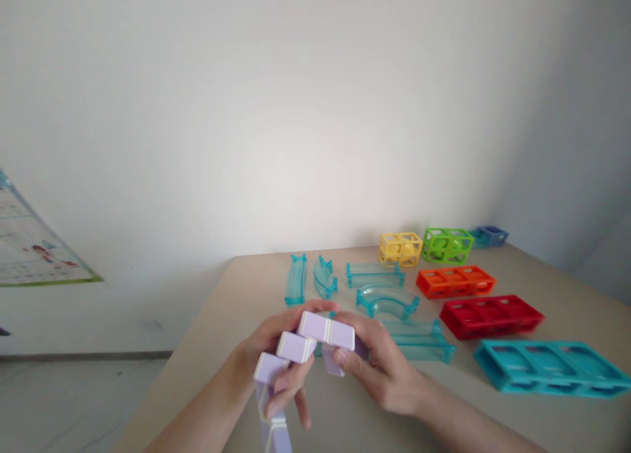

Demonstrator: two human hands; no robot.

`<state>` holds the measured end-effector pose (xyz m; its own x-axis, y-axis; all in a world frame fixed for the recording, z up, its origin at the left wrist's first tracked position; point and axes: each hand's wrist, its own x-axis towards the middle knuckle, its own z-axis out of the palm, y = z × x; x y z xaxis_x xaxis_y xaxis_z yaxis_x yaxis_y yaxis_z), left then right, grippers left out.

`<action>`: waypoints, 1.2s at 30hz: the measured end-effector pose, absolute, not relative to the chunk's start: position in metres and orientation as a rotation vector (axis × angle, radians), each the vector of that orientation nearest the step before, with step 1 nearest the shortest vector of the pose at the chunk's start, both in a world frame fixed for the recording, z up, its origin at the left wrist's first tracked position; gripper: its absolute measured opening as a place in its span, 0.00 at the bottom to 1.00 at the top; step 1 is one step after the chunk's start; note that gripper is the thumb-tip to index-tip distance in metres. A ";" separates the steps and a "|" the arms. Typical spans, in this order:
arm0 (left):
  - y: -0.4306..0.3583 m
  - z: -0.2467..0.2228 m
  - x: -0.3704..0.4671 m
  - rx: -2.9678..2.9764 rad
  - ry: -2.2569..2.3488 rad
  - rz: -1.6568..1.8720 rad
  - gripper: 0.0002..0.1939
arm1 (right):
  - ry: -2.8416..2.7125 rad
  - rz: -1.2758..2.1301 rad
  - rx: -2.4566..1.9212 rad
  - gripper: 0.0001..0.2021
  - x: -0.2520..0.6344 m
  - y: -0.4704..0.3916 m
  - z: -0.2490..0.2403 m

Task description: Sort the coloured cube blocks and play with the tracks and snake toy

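One lavender, rectangular-blocked, plastic-looking chain (296,347) is gripped between left hand (270,331) and right hand (392,371); apparent step: folding; further turning calls for steadiness.

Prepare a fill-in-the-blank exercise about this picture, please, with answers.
The left hand and right hand hold blocks coloured ____.
The red frame lies between the orange frame and the ____ one.
The green frame stands between the blue frame and the ____ one.

Missing words: light purple; turquoise; yellow.
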<state>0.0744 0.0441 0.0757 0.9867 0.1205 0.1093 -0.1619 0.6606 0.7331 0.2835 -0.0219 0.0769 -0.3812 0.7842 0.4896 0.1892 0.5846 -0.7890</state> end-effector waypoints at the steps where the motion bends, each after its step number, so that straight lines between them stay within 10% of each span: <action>1: 0.045 0.075 0.075 0.841 -0.036 0.169 0.24 | -1.847 0.804 -0.809 0.10 0.282 -0.021 0.076; 22: 0.050 0.079 0.078 1.294 0.425 0.421 0.14 | -1.723 1.159 -0.736 0.10 0.281 -0.017 0.076; 36: 0.010 0.088 0.055 1.140 0.522 0.322 0.09 | -2.278 0.800 -0.514 0.09 0.287 -0.019 0.083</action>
